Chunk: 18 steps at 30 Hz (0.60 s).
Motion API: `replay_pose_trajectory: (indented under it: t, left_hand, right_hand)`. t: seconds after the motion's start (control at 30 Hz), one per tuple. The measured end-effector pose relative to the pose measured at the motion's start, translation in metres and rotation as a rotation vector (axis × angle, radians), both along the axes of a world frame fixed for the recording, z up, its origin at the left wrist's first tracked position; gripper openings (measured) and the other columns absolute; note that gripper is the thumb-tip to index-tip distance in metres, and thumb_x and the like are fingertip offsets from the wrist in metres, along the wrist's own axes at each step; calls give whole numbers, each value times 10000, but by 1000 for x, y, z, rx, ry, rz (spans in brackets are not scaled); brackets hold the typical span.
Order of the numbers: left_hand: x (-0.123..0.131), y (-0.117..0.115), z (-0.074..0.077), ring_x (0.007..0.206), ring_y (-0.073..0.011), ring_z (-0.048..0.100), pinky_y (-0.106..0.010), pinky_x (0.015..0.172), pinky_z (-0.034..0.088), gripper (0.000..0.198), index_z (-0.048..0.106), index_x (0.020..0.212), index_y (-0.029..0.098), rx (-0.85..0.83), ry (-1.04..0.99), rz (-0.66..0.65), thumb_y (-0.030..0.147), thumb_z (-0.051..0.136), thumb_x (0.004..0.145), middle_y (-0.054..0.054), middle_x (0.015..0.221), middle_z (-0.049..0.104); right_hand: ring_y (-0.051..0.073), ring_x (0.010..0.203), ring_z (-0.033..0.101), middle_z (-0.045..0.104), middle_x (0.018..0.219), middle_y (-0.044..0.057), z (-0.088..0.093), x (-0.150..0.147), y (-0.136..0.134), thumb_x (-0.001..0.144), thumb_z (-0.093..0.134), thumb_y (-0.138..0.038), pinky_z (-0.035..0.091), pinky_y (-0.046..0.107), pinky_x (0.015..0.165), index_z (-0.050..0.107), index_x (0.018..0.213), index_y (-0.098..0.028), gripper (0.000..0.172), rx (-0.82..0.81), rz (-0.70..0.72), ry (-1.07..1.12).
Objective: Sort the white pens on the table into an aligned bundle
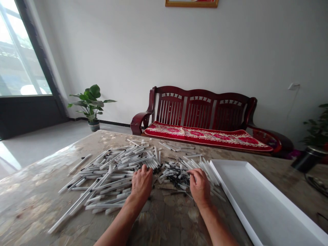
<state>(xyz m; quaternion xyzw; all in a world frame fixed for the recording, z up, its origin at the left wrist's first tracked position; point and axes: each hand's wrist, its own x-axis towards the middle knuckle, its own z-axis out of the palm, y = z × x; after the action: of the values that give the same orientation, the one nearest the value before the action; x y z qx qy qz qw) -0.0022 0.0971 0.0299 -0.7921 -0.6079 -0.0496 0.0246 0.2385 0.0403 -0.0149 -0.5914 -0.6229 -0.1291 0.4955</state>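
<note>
From the head view, a wide heap of white pen barrels [115, 171] is spread across the marbled surface [38, 191], and everything else sits around that heap. The left hand [141, 183] lies palm down at the heap's near right edge, fingers curled loosely onto the barrels, knuckles up; whether it pinches one cannot be told. Just right of the heap lies a smaller tangle of dark pen parts [176, 177] mixed with white pieces. The right hand [200, 186] rests on that tangle's right side, fingers bent together over the pieces, its grip hidden under the palm. Right of the heap, beyond the right hand, a long white tray [261, 205] lies on the surface. Behind the heap stands a dark wooden bench [200, 109] with a red cushion [205, 135], and a potted plant [91, 106] stands behind to the left.
</note>
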Motion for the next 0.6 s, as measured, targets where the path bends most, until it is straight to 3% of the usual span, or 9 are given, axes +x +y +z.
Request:
replay_pose_trajectory:
  t: [0.17, 0.3, 0.43, 0.6]
  left_hand:
    - [1, 0, -2, 959, -226, 649, -328, 809, 431, 298, 648, 1001, 205, -3, -43, -37, 45, 424, 889, -80, 1008, 664]
    - [3, 0, -3, 928, -220, 652, -321, 800, 444, 230, 639, 992, 209, 139, -165, -59, 131, 428, 947, -69, 966, 666]
    - [4, -1, -9, 875, -195, 647, -295, 783, 460, 189, 654, 966, 232, 318, -373, -178, 192, 470, 960, -45, 947, 677]
    - [1, -3, -9, 852, -171, 654, -284, 810, 471, 169, 672, 985, 223, 611, -671, -416, 175, 512, 953, -36, 940, 732]
  right_hand:
    - [206, 882, 607, 671, 886, 45, 13, -14, -8, 853, 553, -151, 487, 333, 811, 691, 887, -220, 158, -149, 232, -92]
    - [219, 894, 577, 674, 889, 20, 22, -29, -14, 751, 734, -210, 455, 348, 814, 705, 855, -236, 112, -322, 349, -219]
    - [215, 924, 565, 678, 881, 1, 18, -36, -12, 748, 747, -157, 435, 340, 835, 716, 819, -255, 125, -408, 311, -256]
    - [226, 910, 568, 679, 880, 23, 9, -34, -5, 823, 663, -119, 440, 358, 843, 723, 857, -249, 147, -351, 215, -205]
